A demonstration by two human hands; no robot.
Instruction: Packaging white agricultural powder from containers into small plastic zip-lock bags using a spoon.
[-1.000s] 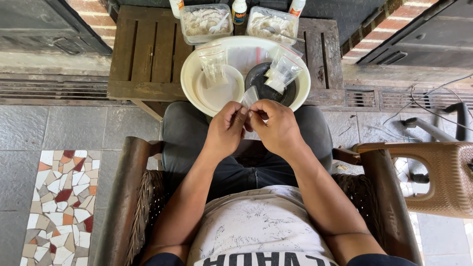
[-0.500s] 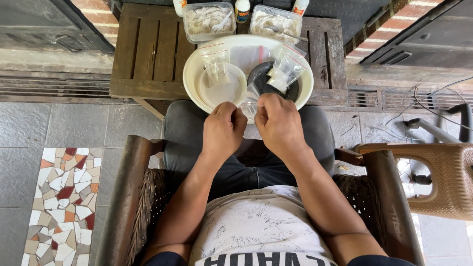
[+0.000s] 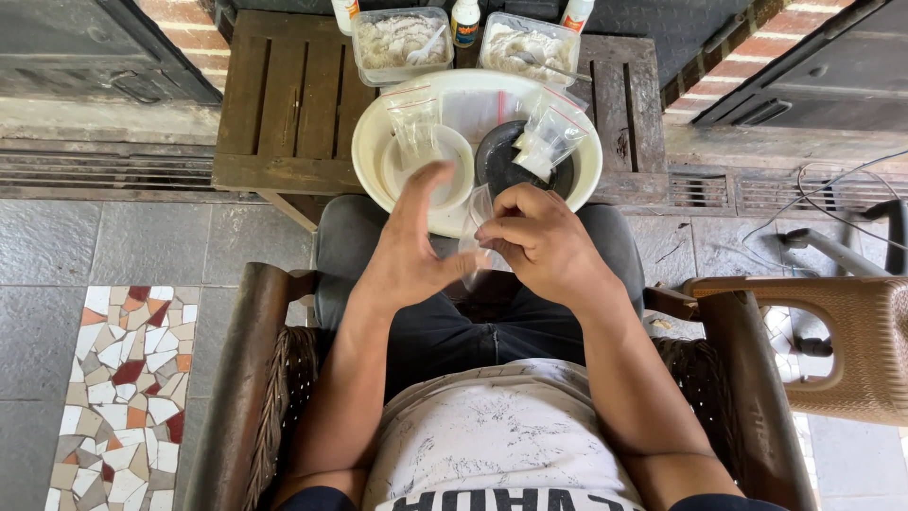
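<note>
I sit in a woven chair with both hands raised over my lap. My right hand point(image 3: 544, 241) pinches a small clear plastic bag point(image 3: 476, 210) at its top. My left hand point(image 3: 416, 248) is beside it, fingers spread and slightly blurred, its thumb touching the bag's lower edge. Just beyond my hands a large cream basin point(image 3: 586, 156) rests on my knees. It holds a small white bowl point(image 3: 390, 170), a black bowl point(image 3: 497, 163) and several small clear zip bags point(image 3: 551, 132).
A dark wooden slatted table point(image 3: 284, 104) stands behind the basin, carrying two clear tubs of pale material point(image 3: 402, 43) and small bottles point(image 3: 464, 21). A brown wicker chair point(image 3: 842, 341) is at my right. Tiled floor with a mosaic patch point(image 3: 123, 397) lies left.
My hands were pressed together around the small bag. Now the left hand has opened its fingers and drawn slightly apart, while the right keeps hold of the bag.
</note>
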